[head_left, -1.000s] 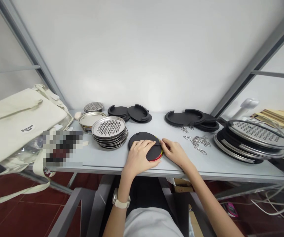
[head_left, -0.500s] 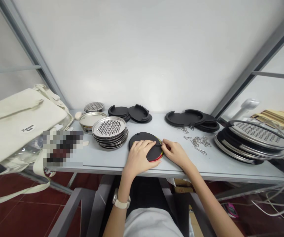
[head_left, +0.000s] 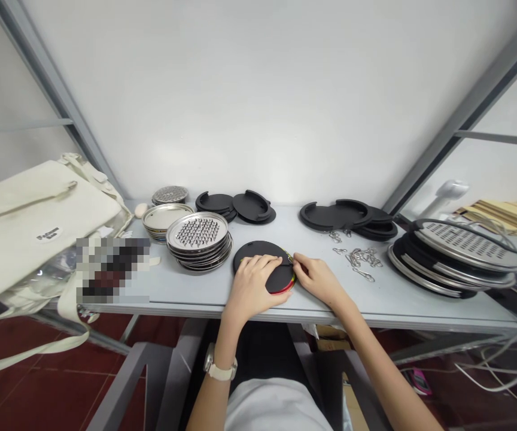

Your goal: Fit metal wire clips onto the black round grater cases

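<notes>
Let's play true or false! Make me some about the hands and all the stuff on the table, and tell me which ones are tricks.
1. The left hand rests on a black disc. True.
2. The watch is on the right wrist. False: the watch is on the left wrist.
3. Small metal clips lie to the right of the disc. True.
4. The bag is bright red. False: the bag is cream-coloured.
5. The right hand is up in the air, far from the disc. False: the right hand is at the disc's right edge.
</notes>
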Demonstrator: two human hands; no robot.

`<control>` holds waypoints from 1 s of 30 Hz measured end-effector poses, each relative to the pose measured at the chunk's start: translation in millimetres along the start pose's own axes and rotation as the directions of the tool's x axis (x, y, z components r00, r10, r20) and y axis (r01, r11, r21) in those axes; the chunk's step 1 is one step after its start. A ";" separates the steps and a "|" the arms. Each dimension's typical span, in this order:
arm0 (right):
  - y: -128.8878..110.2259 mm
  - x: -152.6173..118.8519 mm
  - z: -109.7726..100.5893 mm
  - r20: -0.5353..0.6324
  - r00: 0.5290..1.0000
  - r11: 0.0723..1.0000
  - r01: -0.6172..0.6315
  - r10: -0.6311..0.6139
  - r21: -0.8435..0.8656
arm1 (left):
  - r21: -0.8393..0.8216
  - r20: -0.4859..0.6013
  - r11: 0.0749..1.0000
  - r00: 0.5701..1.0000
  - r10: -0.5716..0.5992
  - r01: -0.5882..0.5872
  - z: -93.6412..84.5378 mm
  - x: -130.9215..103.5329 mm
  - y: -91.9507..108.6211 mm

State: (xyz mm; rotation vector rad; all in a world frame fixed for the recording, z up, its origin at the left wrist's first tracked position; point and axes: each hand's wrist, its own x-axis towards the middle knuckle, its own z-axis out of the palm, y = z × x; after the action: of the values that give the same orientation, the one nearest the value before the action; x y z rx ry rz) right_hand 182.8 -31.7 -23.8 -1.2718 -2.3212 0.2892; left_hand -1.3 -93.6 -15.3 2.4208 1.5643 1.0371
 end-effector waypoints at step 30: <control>2.0 -4.5 3.1 0.023 0.995 0.966 0.100 -0.097 -0.237 | 0.039 -0.018 0.999 1.000 -0.012 0.012 4.4 1.2 -0.4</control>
State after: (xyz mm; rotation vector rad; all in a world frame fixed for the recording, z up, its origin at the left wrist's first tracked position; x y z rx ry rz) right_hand 184.8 -34.2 -28.6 -1.2592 -2.4778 -0.0165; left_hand 1.2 -91.1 -18.2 2.4307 1.6172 1.0384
